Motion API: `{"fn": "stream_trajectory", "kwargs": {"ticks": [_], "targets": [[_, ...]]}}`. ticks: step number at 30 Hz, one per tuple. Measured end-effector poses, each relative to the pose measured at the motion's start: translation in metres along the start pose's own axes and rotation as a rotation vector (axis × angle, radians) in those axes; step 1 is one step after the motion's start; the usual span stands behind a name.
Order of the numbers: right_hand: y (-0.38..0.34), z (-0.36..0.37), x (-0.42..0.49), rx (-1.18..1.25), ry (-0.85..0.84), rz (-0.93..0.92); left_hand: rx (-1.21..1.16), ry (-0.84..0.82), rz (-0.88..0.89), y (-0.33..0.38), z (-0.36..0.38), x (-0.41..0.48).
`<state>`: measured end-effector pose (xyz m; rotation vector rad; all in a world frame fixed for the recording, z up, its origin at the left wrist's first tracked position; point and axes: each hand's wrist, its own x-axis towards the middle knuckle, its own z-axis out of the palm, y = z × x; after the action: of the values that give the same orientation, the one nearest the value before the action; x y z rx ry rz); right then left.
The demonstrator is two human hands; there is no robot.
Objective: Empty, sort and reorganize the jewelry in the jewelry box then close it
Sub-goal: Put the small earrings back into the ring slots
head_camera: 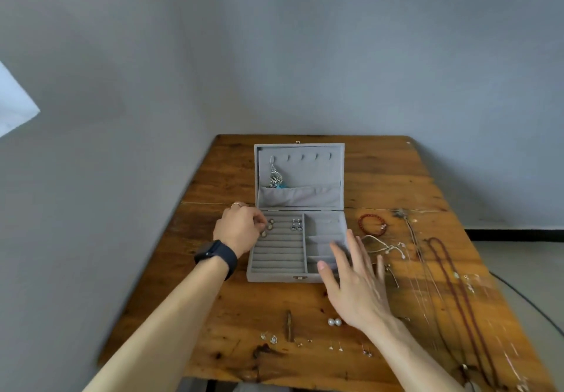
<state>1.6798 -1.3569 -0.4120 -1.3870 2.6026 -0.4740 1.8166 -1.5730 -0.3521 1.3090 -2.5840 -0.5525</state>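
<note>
The open jewelry box (280,276) is seen at the centre of the frame. At its upper-left ring rows a small earring (270,224) is pinched by the curled left hand (241,228). The right hand (354,281) is held spread, holding nothing, over the lower-right corner.

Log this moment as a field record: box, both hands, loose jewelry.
box: jewelry box, lid open, on the table
lid: one pendant hangs on a hook
left hand: fingers curled at small earrings in the ring rows; grip unclear
right hand: open, spread, blurred, above the box's right front corner, empty
loose on table: red bracelet, pearl earrings, long necklaces at right
</note>
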Motion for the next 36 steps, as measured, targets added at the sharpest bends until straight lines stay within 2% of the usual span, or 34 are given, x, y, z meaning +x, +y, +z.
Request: {"fn": "stream_trajectory", "kwargs": {"ticks": [9,19,27,36], "targets": [[0.001,-0.001,-0.002,0.034,0.021,-0.007,0.157,0.028,-0.036,0.013,0.009,0.009],[0.000,-0.001,-0.002,0.042,0.034,-0.006,0.306,0.115,0.009,0.017,0.009,0.012],[-0.001,-0.002,-0.001,0.024,0.004,-0.002,0.208,0.070,0.049,0.007,0.004,0.005],[-0.004,-0.007,-0.001,-0.002,-0.052,0.010,0.199,0.062,0.055,0.007,0.007,-0.004]]}}
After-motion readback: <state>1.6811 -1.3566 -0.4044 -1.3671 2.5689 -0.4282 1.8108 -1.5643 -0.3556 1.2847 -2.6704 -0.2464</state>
